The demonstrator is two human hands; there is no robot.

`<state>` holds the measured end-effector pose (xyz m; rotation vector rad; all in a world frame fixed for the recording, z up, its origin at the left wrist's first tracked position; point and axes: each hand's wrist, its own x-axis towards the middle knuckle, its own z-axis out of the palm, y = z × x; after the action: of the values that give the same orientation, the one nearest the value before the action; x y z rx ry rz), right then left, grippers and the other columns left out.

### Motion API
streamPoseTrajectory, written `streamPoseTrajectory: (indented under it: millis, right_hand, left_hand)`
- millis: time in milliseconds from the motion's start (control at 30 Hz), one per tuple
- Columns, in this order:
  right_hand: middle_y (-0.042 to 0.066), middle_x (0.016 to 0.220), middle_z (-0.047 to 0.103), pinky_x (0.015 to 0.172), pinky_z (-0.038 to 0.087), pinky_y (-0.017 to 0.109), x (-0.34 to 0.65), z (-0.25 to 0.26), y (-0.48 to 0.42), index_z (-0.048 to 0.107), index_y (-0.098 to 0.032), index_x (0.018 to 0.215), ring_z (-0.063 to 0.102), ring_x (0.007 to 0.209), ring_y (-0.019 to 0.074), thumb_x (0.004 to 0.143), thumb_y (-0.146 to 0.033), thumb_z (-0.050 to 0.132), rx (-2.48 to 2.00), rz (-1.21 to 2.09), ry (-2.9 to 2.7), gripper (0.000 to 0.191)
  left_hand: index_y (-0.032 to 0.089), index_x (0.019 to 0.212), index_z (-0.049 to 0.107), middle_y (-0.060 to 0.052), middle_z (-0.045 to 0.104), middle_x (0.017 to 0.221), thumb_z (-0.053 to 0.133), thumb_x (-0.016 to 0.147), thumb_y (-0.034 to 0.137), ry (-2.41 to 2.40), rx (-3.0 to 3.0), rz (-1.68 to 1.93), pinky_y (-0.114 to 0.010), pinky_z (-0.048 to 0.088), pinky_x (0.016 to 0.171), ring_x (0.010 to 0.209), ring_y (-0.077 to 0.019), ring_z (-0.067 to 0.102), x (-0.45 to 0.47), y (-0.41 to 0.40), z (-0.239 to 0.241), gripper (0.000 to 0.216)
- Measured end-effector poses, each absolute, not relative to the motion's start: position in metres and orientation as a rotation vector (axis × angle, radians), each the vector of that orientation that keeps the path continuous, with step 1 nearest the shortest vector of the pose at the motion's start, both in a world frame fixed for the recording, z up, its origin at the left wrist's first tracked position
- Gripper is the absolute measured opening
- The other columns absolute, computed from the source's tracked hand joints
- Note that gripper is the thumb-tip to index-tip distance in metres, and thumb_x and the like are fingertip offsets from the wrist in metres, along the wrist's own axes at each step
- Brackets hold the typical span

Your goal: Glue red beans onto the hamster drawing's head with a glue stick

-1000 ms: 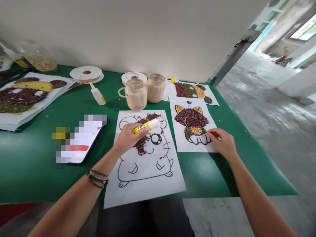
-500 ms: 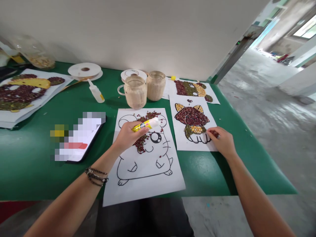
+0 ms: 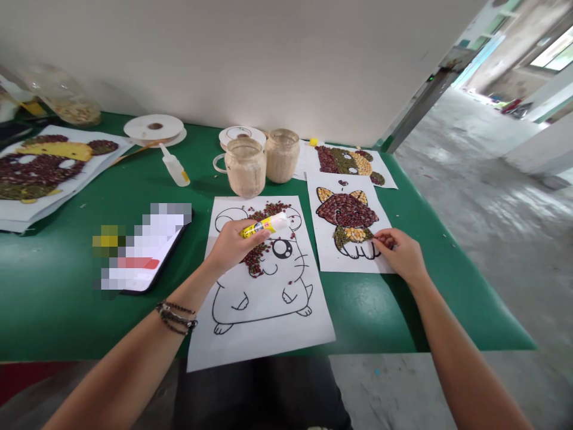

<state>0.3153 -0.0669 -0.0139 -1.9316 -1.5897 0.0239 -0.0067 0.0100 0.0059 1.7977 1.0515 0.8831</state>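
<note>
My left hand (image 3: 233, 246) is closed around a yellow glue stick (image 3: 264, 226), its white end pointing right. The stick is over a hamster drawing (image 3: 264, 304), where red and green beans (image 3: 256, 260) lie loosely across the upper part. At the right, my right hand (image 3: 400, 251) pinches its thumb and fingers together at the edge of a cat picture (image 3: 331, 260). Its fingertips are beside the green-bean body; what they hold, if anything, is too small to make out. Dark red beans cover the cat's head (image 3: 347, 209), with yellow kernels in its ears and chest.
Behind the hamster sheet stand a handled glass jar (image 3: 245, 170) and a second jar (image 3: 282, 156). A glue bottle (image 3: 174, 166), a phone (image 3: 168, 251) and a white reel (image 3: 153, 128) are at left. Finished bean pictures (image 3: 45, 164) lie far left; another bean picture (image 3: 389, 170) is behind the cat.
The view has shifted very slightly. My left hand keeps the glue stick in the same place, and my right fingertips stay at the cat picture with almost no movement.
</note>
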Motion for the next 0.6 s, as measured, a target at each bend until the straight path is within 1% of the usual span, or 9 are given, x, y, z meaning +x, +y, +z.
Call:
streamPoseTrajectory:
  millis: [200,333,500,600]
  right_hand:
    - [-0.001,0.055,0.054,0.05,0.041,0.026,0.317,-0.013,-0.068,0.057,-0.017,0.072,0.045,0.046,0.0101,0.062,-0.031,0.052,-1.89,0.182,-1.497,0.018]
    - [0.001,0.06,0.056,0.053,0.041,0.027,0.32,-0.013,-0.07,0.057,-0.017,0.073,0.048,0.051,0.0111,0.063,-0.031,0.05,-1.882,0.251,-1.411,0.018]
    - [0.004,0.071,0.058,0.057,0.042,0.028,0.32,-0.011,-0.068,0.057,-0.017,0.073,0.052,0.06,0.0136,0.065,-0.029,0.05,-1.867,0.158,-1.251,0.016]
    - [0.004,0.072,0.059,0.056,0.042,0.027,0.302,0.0,-0.068,0.057,-0.018,0.075,0.053,0.062,0.0134,0.065,-0.029,0.053,-1.781,0.151,-1.219,0.015]
  left_hand:
    - [0.019,0.045,0.032,0.005,0.028,0.04,0.05,0.065,0.04,1.048,1.768,0.884,-0.021,0.015,0.034,0.037,-0.005,0.023,-0.008,0.01,0.005,0.034]
    - [0.019,0.048,0.034,0.006,0.027,0.041,0.05,0.066,0.044,1.005,1.691,0.881,-0.021,0.014,0.034,0.037,-0.0047,0.022,-0.01,0.011,0.001,0.035]
    - [0.019,0.051,0.034,0.007,0.026,0.043,0.049,0.068,0.049,0.904,1.572,0.89,-0.021,0.015,0.034,0.037,-0.004,0.021,-0.011,0.014,-0.006,0.038]
    - [0.018,0.053,0.037,0.006,0.028,0.044,0.049,0.068,0.05,0.864,1.579,0.883,-0.02,0.016,0.035,0.038,-0.0041,0.023,-0.012,0.015,-0.01,0.038]
